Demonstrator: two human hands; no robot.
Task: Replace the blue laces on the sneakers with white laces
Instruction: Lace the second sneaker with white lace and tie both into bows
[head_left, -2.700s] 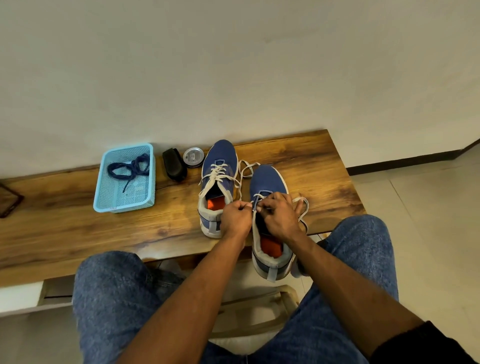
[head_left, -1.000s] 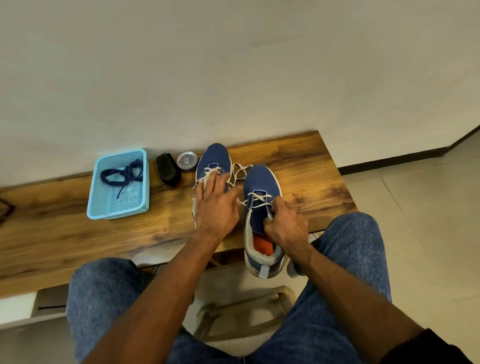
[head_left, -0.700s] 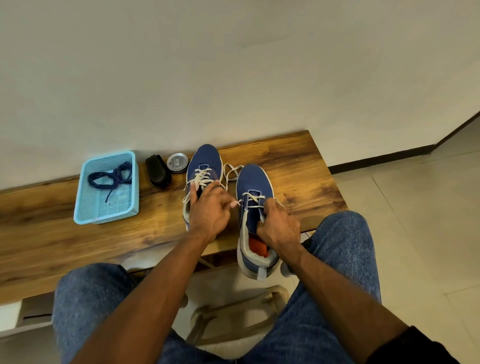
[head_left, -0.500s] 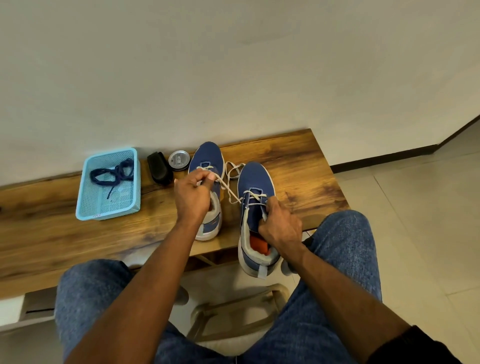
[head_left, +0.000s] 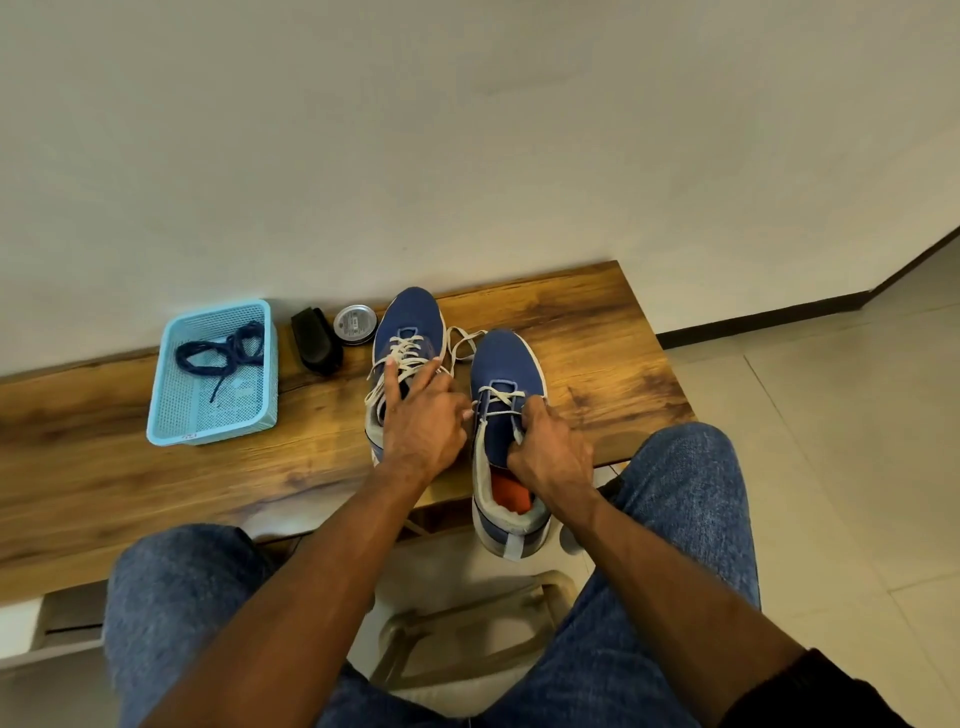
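Under the right hand (head_left: 553, 457), fingers curled on the tongue and white lace (head_left: 500, 399) of the near sneaker (head_left: 506, 415), heel overhanging the bench (head_left: 597, 338) edge: lacing half done, next eyelets need the loose end. Left hand (head_left: 423, 421) fingers spread flat on the laced far sneaker (head_left: 408, 325); beyond them, blue laces (head_left: 221, 351) in the basket (head_left: 171, 415), bare bench right.

Nothing can be read for certain. The lid of the small round tin (head_left: 355, 323), at 12 o'clock on the bench (head_left: 597, 332) between the black brush (head_left: 315, 340) and the left sneaker (head_left: 408, 332), carries a printed label too small and blurred to make out. The light blue basket (head_left: 171, 421) at 10 o'clock bears a small dark scrawl on its near wall, also unreadable.
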